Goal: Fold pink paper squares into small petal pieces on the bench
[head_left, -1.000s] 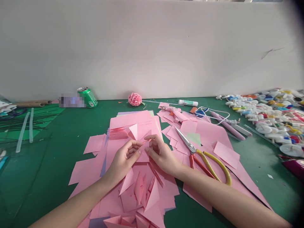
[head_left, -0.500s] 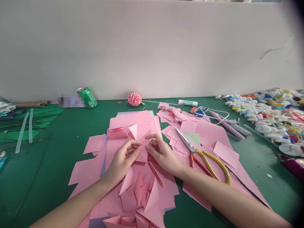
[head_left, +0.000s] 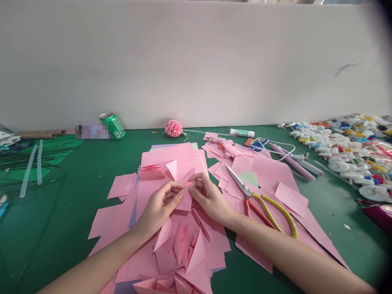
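Note:
Between my two hands is a small piece of pink paper (head_left: 185,200), its edges partly hidden by the fingers. My left hand (head_left: 165,200) pinches its left side between thumb and curled fingers. From the right, my right hand (head_left: 208,198) grips the opposite edge with thumb and forefinger. Below the wrists lie several folded pink paper pieces (head_left: 181,243), some standing on edge. Just beyond the hands, a stack of pink paper strips (head_left: 152,172) rests on larger pink sheets (head_left: 165,155).
Scissors (head_left: 254,196) with yellow and red handles lie on pink sheets to the right. At the back stand a pink paper ball (head_left: 173,128) and a green can (head_left: 112,125). A glue stick (head_left: 241,133), a glue gun (head_left: 292,161) and many plastic pieces (head_left: 352,151) lie right.
My fingers have shifted very slightly on the pink paper, which is tilted a little differently. Everything else stays in place.

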The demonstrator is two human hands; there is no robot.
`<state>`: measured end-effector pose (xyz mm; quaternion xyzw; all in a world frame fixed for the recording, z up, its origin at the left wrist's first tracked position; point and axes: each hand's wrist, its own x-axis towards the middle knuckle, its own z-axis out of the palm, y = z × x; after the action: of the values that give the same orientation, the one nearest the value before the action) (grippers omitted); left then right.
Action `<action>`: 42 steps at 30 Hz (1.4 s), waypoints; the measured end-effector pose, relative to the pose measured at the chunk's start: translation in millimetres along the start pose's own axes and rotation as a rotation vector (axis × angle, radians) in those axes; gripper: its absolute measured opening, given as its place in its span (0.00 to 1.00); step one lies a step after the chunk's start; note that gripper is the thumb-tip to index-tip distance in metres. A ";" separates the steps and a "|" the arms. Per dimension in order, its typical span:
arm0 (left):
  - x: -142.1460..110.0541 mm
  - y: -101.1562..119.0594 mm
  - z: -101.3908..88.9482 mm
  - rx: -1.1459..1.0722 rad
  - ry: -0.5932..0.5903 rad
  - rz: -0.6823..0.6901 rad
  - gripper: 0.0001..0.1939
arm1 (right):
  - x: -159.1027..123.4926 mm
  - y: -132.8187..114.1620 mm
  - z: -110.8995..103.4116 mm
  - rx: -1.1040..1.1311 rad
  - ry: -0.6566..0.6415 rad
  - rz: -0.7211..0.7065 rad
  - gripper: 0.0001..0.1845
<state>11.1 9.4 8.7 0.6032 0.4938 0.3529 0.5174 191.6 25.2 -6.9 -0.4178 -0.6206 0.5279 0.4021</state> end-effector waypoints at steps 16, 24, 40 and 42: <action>-0.7 -3.8 0.1 0.051 -0.013 0.017 0.10 | 0.1 -2.5 -1.0 0.009 -0.021 0.015 0.10; -2.0 -6.0 2.2 0.100 -0.024 0.034 0.11 | 0.1 -6.7 -1.5 -0.006 -0.015 0.045 0.11; -1.7 -2.9 1.4 0.064 -0.003 0.049 0.10 | -0.6 -7.7 -2.3 0.020 -0.008 0.056 0.13; -1.8 -1.6 1.4 0.051 0.000 0.044 0.10 | -0.3 -7.1 -1.7 0.031 -0.028 0.060 0.13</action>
<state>11.5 7.3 7.0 0.6270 0.4892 0.3517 0.4939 192.6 24.8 0.2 -0.4224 -0.6049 0.5551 0.3840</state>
